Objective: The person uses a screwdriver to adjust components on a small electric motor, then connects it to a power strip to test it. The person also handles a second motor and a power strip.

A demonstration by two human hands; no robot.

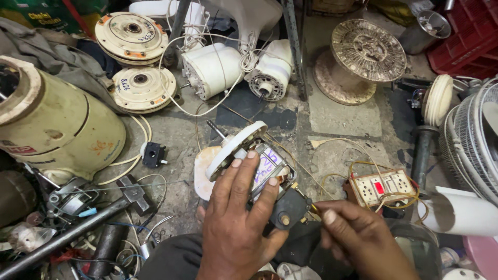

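Left hand has its grip clamped over a small fan motor, fingers spread across the top of the laminated core, thumb side down by a black box-shaped part at the motor's 5 o'clock. Right hand is pinched together on a thin tool, likely a screwdriver or probe; only a short yellowish tip shows, touching the black part's right edge. The motor sits low centre in view, lying tilted on the floor, its white round end cover at 10 o'clock with a shaft sticking out toward 11. Judged step: working at the black part's terminal or fixing point while the motor is steadied. Next move calls for the left hold kept firm and the tip seated square; thin copper wires close by could snag. Outward: a beige switch-and-socket board with yellow wires at 3 o'clock, a small black switch at 9, a large cream mixer body further at 9, two round cream motor plates at 11, white motor housings at 12, an empty wire spool at 1, a fan guard at 3.
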